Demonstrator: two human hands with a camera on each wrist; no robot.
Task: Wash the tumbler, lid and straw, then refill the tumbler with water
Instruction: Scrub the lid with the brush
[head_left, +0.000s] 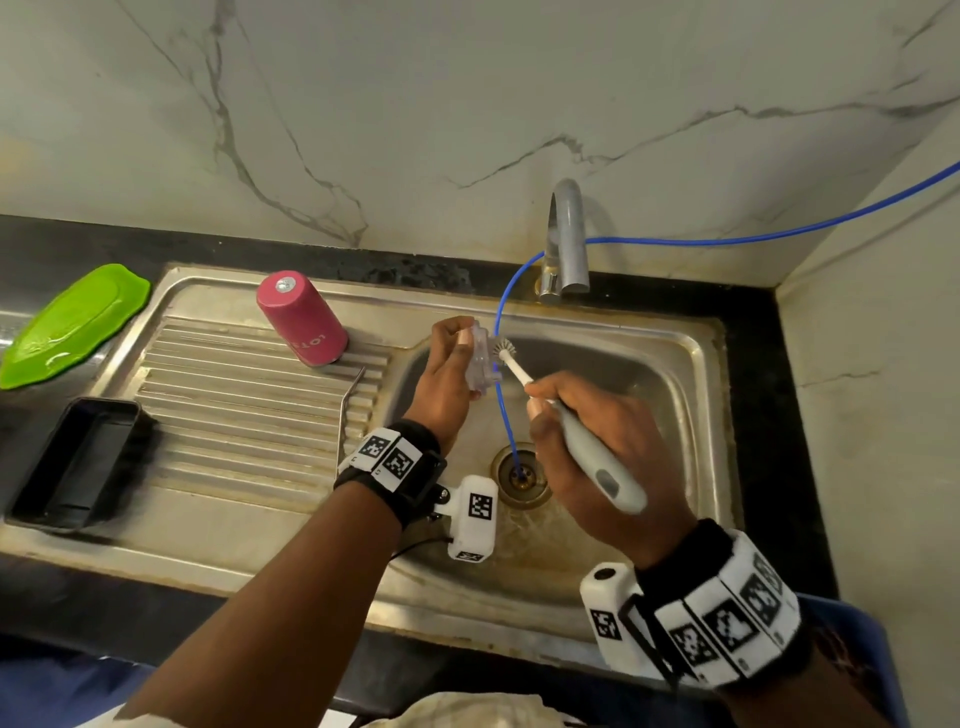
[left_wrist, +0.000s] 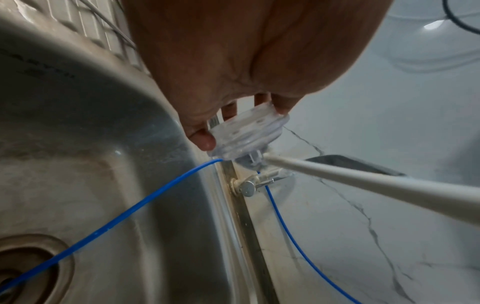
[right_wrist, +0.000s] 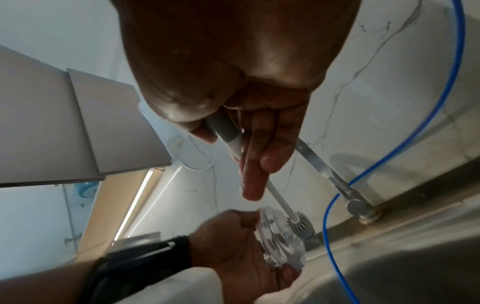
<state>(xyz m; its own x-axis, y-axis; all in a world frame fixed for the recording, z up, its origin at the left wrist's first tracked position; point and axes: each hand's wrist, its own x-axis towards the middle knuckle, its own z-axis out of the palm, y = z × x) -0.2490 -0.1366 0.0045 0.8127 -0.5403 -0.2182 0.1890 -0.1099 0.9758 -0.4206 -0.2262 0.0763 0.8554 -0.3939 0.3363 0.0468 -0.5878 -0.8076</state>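
Observation:
Over the sink basin, my left hand (head_left: 451, 358) grips the clear plastic lid (head_left: 480, 361) on edge by its rim; the lid (left_wrist: 246, 133) shows between thumb and fingers in the left wrist view. My right hand (head_left: 597, 436) holds a grey-handled cleaning brush (head_left: 587, 452), its small round bristle head (head_left: 503, 347) pressed against the lid (right_wrist: 280, 238). The pink tumbler (head_left: 300, 323) stands upside down on the drainboard, left of the basin. A thin metal straw (head_left: 347, 410) lies on the ribbed drainboard beside my left wrist.
The steel sink (head_left: 691, 364) has a drain (head_left: 521, 474) with a blue hose (head_left: 506, 415) running into it from past the tap (head_left: 566, 239). A green soap dish (head_left: 72, 322) and a black tray (head_left: 78, 462) sit at the left. Marble wall behind.

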